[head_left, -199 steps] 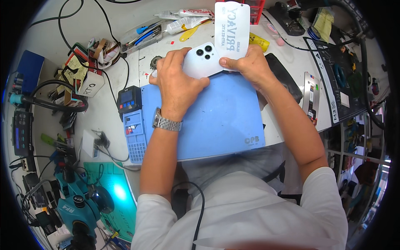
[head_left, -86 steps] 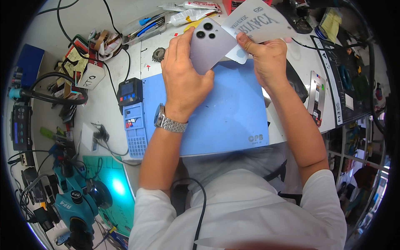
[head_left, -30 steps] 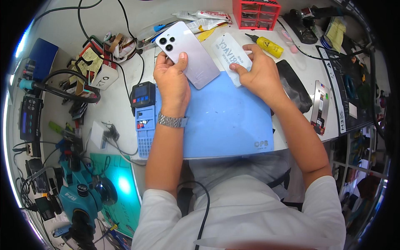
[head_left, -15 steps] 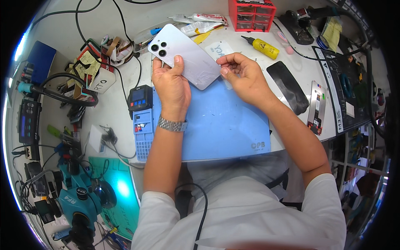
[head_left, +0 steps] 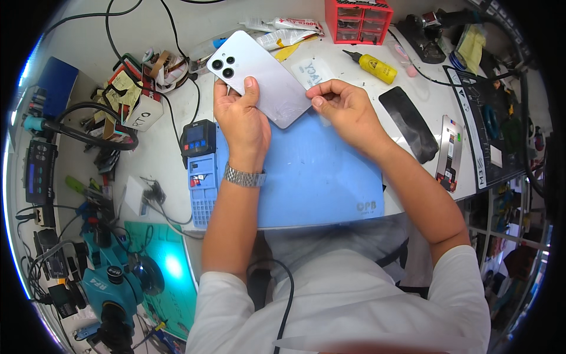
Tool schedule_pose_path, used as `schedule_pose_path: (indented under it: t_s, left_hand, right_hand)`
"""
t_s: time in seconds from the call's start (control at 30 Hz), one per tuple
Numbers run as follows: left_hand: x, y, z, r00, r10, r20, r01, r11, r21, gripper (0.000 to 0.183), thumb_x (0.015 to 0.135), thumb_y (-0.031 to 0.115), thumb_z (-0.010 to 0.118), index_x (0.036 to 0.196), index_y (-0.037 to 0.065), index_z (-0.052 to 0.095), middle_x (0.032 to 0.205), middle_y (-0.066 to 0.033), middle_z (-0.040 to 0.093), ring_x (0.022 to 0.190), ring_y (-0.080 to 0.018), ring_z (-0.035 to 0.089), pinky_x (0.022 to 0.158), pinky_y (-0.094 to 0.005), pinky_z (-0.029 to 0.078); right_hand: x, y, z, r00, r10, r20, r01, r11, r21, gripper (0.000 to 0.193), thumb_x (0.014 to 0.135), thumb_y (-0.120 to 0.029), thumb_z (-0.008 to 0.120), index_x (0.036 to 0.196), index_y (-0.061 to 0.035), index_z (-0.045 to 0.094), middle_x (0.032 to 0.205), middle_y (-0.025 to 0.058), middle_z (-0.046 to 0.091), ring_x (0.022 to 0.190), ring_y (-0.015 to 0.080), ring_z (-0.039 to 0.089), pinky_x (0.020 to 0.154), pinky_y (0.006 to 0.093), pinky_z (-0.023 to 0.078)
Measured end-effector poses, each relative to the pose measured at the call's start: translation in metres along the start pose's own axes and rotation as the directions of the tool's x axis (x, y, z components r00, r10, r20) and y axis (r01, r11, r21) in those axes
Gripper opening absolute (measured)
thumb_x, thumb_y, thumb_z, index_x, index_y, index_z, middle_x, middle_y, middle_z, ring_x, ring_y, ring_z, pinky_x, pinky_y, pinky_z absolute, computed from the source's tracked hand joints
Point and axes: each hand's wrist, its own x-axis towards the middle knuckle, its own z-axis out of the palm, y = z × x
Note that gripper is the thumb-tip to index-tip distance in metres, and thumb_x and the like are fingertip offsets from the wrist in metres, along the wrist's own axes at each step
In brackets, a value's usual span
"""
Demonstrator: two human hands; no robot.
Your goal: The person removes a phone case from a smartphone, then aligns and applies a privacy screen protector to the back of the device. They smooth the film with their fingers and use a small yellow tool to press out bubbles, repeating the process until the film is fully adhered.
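Observation:
My left hand grips a silvery-lilac smartphone by its lower left side, thumb over the back cover and fingers behind. The phone is tilted above the blue work mat, back cover up, with three black-ringed circles at its upper left corner. Fine crack-like or crease lines show near its lower end. At the phone's right edge, my right hand has thumb and index finger pinched together; whatever lies between them is too small to make out.
Right of the mat lie a dark phone-sized panel and a flat metallic phone part. Behind are a yellow bottle, a red drawer box and glue tubes. A blue-black device stands left, a teal microscope lower left.
The phone has shifted slightly left and its back catches the light differently. Both hands keep nearly the same place and grip.

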Motion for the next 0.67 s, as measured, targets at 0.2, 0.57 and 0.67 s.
schedule_pose_path:
  t_s: [0.2,0.57,0.67]
  left_hand:
    - [0.0001,0.0021,0.0019,1.000,0.008,0.003,-0.008,1.000,-0.024,0.026,0.103,-0.003,0.060,0.128,0.001,0.054,0.126,-0.0100,0.067,0.116,-0.0173,0.064,0.106,-0.0339,0.049]
    - [-0.0029,0.0010,0.0041,1.000,0.010,0.017,-0.009,1.000,-0.029,0.030,0.103,-0.002,0.060,0.132,0.000,0.053,0.128,-0.0103,0.066,0.119,-0.0184,0.063,0.108,-0.0352,0.048]
    - [-0.0038,-0.0015,0.0019,1.000,-0.011,0.021,0.012,1.000,-0.024,0.032,0.103,-0.001,0.060,0.134,0.001,0.053,0.130,-0.0106,0.066,0.119,-0.0187,0.063,0.108,-0.0355,0.048]
  right_hand:
    - [0.0004,-0.0011,0.0006,1.000,-0.021,-0.023,0.022,0.999,0.045,0.018,0.099,-0.007,0.068,0.114,0.0023,0.071,0.101,0.0065,0.073,0.090,0.0105,0.069,0.085,0.0267,0.056]
    - [0.0002,0.0011,-0.0001,1.000,0.013,0.006,-0.014,0.997,0.071,0.018,0.096,-0.010,0.071,0.110,0.0020,0.071,0.096,0.0079,0.073,0.089,0.0125,0.069,0.085,0.0272,0.056]
    - [0.0019,0.0032,-0.0043,0.996,0.038,0.081,-0.043,0.997,0.069,0.021,0.096,-0.015,0.073,0.110,0.0010,0.072,0.096,0.0083,0.073,0.093,0.0142,0.069,0.086,0.0290,0.056]
